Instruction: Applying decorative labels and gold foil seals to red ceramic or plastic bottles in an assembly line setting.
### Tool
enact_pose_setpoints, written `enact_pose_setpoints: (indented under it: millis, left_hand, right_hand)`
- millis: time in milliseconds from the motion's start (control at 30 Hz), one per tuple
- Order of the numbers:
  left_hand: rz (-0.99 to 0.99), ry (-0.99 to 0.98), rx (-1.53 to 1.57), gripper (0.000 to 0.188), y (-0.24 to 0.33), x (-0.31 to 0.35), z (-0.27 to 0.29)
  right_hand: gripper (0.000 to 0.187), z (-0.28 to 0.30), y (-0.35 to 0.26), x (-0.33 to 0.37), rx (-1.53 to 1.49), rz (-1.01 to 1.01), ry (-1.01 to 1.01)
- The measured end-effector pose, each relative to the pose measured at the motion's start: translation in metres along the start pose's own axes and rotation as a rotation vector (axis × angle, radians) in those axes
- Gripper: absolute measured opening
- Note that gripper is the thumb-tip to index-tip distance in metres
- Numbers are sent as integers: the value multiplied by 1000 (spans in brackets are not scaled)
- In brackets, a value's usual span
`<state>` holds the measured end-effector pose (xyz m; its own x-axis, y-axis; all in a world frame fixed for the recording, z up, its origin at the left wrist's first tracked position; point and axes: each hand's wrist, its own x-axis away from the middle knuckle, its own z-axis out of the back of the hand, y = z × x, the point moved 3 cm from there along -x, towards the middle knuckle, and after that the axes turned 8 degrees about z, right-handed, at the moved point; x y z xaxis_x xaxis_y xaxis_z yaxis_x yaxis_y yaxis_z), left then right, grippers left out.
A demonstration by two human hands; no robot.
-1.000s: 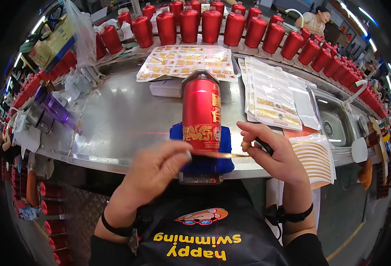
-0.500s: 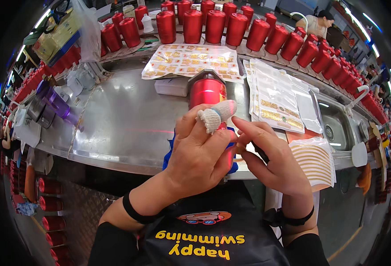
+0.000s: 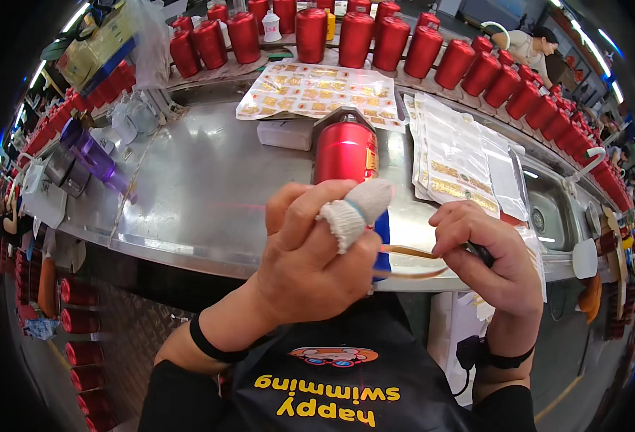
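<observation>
A shiny red bottle (image 3: 342,153) lies with its far end in a dark holder (image 3: 345,115), in front of me at the bench's near side. My left hand (image 3: 306,252) is closed over its near part, with a white knitted finger cover (image 3: 357,209) on one finger. From beside that hand a thin curved gold strip (image 3: 412,251) stretches to my right hand (image 3: 494,252), which pinches its other end. A small black object (image 3: 480,253), only partly visible, sits within my right hand. Blue cloth (image 3: 382,234) shows beside the bottle; my left hand hides the bottle's near end.
Sheets of gold decals (image 3: 324,90) lie beyond the bottle, above a white block (image 3: 285,135). More decal sheets (image 3: 447,151) lie right, before a sink (image 3: 548,212). Red bottles (image 3: 357,39) line the conveyor behind. A purple cup (image 3: 94,160) stands left. A person (image 3: 526,50) sits far right.
My right hand has moved right, away from the bottle, and the gold strip now spans between my hands. My left hand stays on the bottle. The red bottles on the conveyor have shifted.
</observation>
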<state>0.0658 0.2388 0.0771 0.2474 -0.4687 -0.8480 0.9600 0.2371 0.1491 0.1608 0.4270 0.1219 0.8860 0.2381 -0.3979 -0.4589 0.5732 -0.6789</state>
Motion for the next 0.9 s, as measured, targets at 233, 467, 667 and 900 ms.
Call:
enact_pose_setpoints:
  millis: [233,467,667,900]
  left_hand:
    - [452,-296,-28,56,-43,62,-13]
    - [263,-332,-63,64,-39,49,-10]
    - [370,-430,535,40,-21,27,-8]
    - [528,-302,375,17,-36,51,-2]
  right_hand:
    - [14,-7,25,22,-165,-202,55]
    - [15,-27,16,1,80,-48,-17]
    - [14,-47,-1,-20,107,16,42]
    - [9,-62,34,-3,67,-114,88]
